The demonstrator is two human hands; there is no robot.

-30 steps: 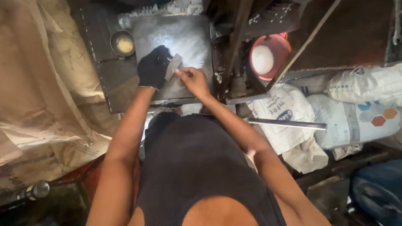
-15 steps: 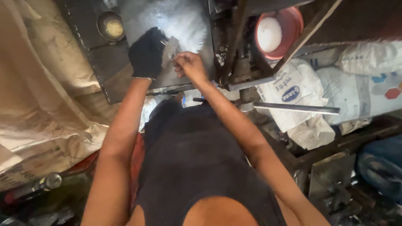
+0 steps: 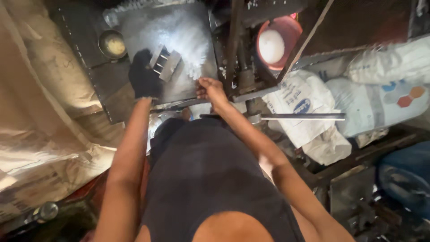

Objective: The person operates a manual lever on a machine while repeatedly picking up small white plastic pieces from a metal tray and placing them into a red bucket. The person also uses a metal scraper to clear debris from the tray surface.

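My left hand wears a black glove and grips a grey metal comb-like tool with several flat blades, held over a metal tray. White powder is spread across the tray's right part. My right hand, bare, is closed into a loose fist at the tray's near right corner, a little apart from the tool. Whether it pinches anything is hidden.
A small round metal bowl with yellowish content sits left of the tray. A red bucket of white powder stands to the right behind a metal frame. White sacks lie at right, tan sacking at left. A steel bar lies below.
My right hand has let go of the tool and drawn back to the tray's near corner. The gloved left hand now holds the tool alone, further out over the tray.
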